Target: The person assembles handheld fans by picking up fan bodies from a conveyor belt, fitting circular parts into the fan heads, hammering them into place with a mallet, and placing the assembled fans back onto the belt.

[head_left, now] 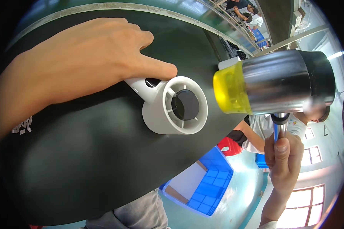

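On the dark table mat, my left hand [99,55] grips the handle of a white hair dryer [154,116]. The thumb rests along the handle beside its barrel; the other fingers are partly hidden. The barrel's round open end faces up and to the right, showing spokes around a dark centre disc. Raised at the right, my right hand [286,160] is closed around the metal handle of a mallet [277,84]. Its thick metal head has a yellow face pointing left toward the dryer, apart from it, and a black opposite end.
Small white pieces [23,126] lie by my left forearm. A blue crate [212,187] stands on the floor beyond the curved table [88,160] edge, near a red container [229,147]. Another person [256,131] is behind the mallet. A white object [229,63] sits at the table's far end.
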Action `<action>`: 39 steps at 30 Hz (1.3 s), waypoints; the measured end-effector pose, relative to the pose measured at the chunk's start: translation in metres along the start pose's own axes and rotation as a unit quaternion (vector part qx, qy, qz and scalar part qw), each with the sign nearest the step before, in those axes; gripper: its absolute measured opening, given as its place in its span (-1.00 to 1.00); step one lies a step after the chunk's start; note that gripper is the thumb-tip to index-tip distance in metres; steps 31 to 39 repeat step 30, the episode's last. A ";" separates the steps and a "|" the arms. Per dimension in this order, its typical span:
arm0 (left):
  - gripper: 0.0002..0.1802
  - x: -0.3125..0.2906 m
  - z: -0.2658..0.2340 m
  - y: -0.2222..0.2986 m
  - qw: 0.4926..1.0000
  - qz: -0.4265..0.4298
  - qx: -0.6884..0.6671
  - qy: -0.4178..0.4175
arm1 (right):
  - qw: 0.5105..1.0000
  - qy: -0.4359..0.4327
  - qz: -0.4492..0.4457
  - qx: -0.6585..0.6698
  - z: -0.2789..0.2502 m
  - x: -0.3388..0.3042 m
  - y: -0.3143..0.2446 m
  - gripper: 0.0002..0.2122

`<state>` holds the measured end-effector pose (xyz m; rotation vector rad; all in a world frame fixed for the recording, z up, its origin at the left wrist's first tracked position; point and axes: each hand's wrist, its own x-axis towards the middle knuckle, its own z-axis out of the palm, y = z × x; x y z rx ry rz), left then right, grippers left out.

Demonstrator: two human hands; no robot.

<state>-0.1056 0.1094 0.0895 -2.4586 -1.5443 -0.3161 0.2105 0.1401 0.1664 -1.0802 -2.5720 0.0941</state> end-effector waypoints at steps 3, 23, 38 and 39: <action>-0.78 0.000 0.004 -0.001 1.000 -0.001 -0.009 0.014 | 0.995 -0.102 0.003 0.007 0.002 0.011 -0.010 -0.62; -0.35 -0.051 0.013 0.073 0.964 -0.220 0.118 -0.092 | 0.606 0.019 0.365 0.707 0.134 -0.214 -0.072 -0.56; -0.31 -0.078 0.042 0.051 0.956 -0.236 0.145 -0.095 | 0.269 -0.023 0.503 0.821 0.173 -0.237 -0.091 -0.55; -0.31 -0.078 0.042 0.051 0.956 -0.236 0.145 -0.095 | 0.269 -0.023 0.503 0.821 0.173 -0.237 -0.091 -0.55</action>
